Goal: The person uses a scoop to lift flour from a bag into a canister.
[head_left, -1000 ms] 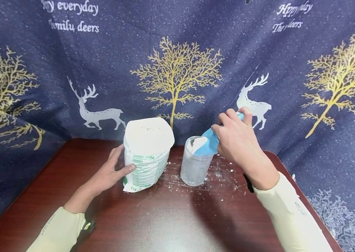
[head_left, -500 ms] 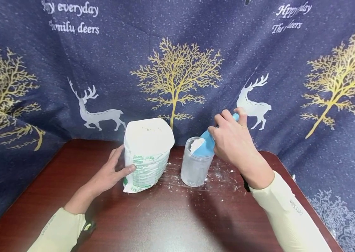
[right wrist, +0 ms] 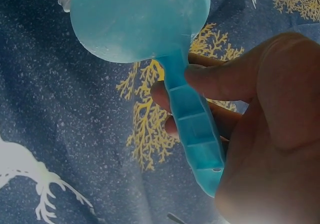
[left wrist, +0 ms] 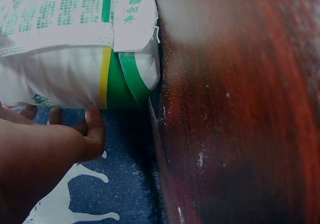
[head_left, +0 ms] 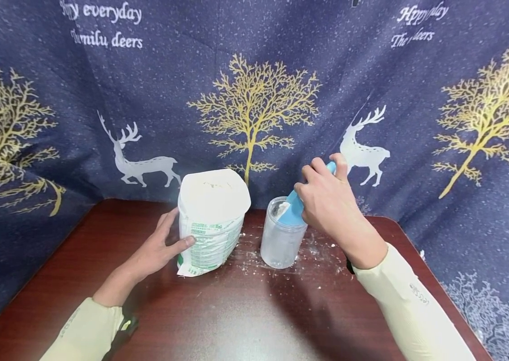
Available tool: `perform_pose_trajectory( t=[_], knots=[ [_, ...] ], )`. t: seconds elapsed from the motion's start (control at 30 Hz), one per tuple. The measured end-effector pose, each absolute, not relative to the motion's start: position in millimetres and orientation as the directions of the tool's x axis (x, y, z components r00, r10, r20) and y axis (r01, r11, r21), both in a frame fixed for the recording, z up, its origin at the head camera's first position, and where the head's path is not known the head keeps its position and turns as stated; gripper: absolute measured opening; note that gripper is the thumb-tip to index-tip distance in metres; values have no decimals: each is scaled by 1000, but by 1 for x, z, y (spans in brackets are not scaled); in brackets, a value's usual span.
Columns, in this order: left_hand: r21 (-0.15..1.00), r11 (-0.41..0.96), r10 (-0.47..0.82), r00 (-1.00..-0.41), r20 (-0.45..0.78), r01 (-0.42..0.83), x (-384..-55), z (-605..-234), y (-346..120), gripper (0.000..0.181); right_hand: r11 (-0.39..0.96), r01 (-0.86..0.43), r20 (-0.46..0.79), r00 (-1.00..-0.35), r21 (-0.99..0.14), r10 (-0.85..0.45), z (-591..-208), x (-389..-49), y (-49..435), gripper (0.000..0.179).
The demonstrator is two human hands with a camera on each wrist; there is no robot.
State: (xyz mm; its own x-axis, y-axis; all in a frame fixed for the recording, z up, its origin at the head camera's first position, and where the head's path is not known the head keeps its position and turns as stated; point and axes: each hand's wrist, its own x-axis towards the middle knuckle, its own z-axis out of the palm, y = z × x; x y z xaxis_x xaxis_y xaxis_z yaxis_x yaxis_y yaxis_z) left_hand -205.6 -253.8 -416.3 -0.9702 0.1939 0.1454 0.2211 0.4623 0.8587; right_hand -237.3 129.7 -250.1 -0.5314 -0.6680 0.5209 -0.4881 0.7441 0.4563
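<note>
In the head view, my right hand [head_left: 332, 200] grips a blue scoop [head_left: 293, 209] by its handle. The scoop's bowl tilts down into the mouth of a clear jar [head_left: 281, 246], with white powder showing on it at the rim. The right wrist view shows the thumb and fingers round the ribbed handle [right wrist: 192, 116]. To the left of the jar stands an open-topped white bag [head_left: 212, 240] with green print. My left hand [head_left: 157, 248] holds the bag's left side, thumb on the front. In the left wrist view, fingertips [left wrist: 94, 121] bear on the bag's surface.
White powder [head_left: 254, 260] is spilled on the dark red table [head_left: 191, 316] round the jar. Behind the table hangs a blue cloth [head_left: 164, 100] printed with trees and deer. The jar stands a short way right of the bag.
My right hand has shifted left, and the scoop has tipped steeper into the jar. Less powder shows on the scoop now. The left hand and the bag have stayed in place.
</note>
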Motion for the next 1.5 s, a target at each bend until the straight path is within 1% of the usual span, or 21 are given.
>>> perform_pose_trajectory(
  t=[0.43,0.6,0.73,1.2,1.5],
  knots=[
    [861,464,187,-973,135,209,-205,-415,-254,97,722,-486,516,-505,493,-692,-246,-237,125,13],
    [858,471,188,-974,129,204,-205,-414,-254,98,738,-468,505,-538,487,-675,-244,-237,125,13],
    [858,472,185,-974,127,201,-206,-413,-253,98,739,-471,497,-548,481,-673,-242,-237,127,14],
    [857,471,187,-973,135,209,-207,-414,-255,98,740,-477,515,-531,475,-673,-239,-234,129,17],
    [857,475,186,-975,123,198,-204,-416,-254,99,740,-462,535,-510,490,-673,-244,-233,136,18]
  ],
)
